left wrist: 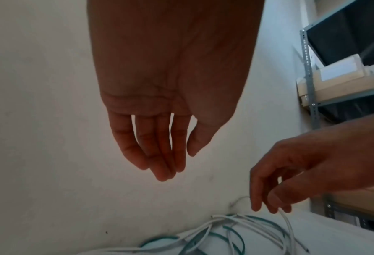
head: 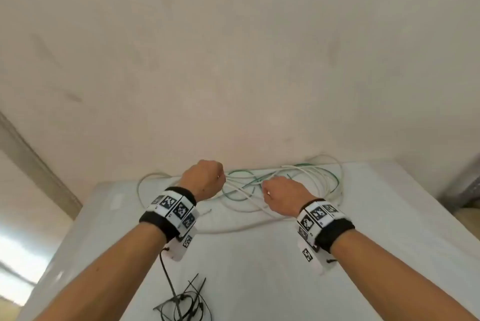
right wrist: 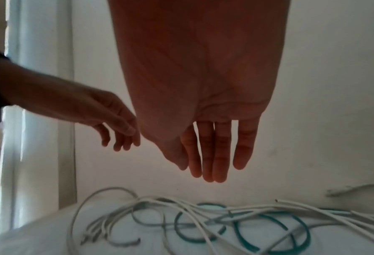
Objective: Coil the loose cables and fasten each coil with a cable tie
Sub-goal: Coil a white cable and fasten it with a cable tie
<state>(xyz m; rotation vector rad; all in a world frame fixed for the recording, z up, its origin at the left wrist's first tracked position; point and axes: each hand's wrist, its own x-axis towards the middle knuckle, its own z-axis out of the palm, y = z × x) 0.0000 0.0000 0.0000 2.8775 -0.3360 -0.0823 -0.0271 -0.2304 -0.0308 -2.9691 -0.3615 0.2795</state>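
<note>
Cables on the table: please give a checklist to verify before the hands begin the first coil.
1. Left hand free: ok, fingers relaxed, holding nothing.
2. Right hand free: ok, fingers straight above the cables.
3. White cables and green cable separated: not ok, they cross each other.
4. A free cable end visible: ok, white end lies exposed.
5. Cable ties within reach: ok, black bundle near the table's front edge.
6. Enough ties for every coil: cannot tell.

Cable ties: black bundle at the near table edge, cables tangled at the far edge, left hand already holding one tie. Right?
Not quite. The left hand holds nothing: the left wrist view shows its fingers hanging relaxed and empty. The black cable ties lie near, the cables tangled far.
</note>
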